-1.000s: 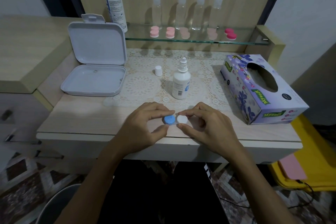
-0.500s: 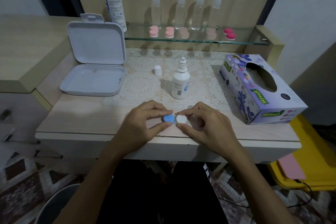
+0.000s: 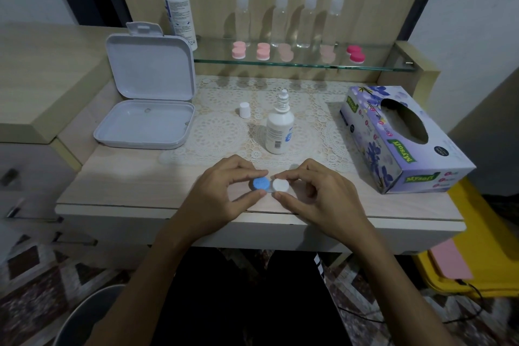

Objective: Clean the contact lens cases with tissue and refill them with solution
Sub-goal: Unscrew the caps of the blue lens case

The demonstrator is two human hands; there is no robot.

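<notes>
Our contact lens case point(image 3: 270, 185) sits low in the middle of the frame, near the front edge of the table point(image 3: 126, 177). Our left hand point(image 3: 222, 194) pinches the blue cap point(image 3: 261, 183) and our right hand point(image 3: 317, 194) pinches the white cap point(image 3: 280, 185), so the case is right between both hands. Best bet is probably twisting one cap while the other hand steadies things. The uncapped solution bottle point(image 3: 279, 129) stands just above, the tissue box point(image 3: 404, 137) off to the right.
</notes>
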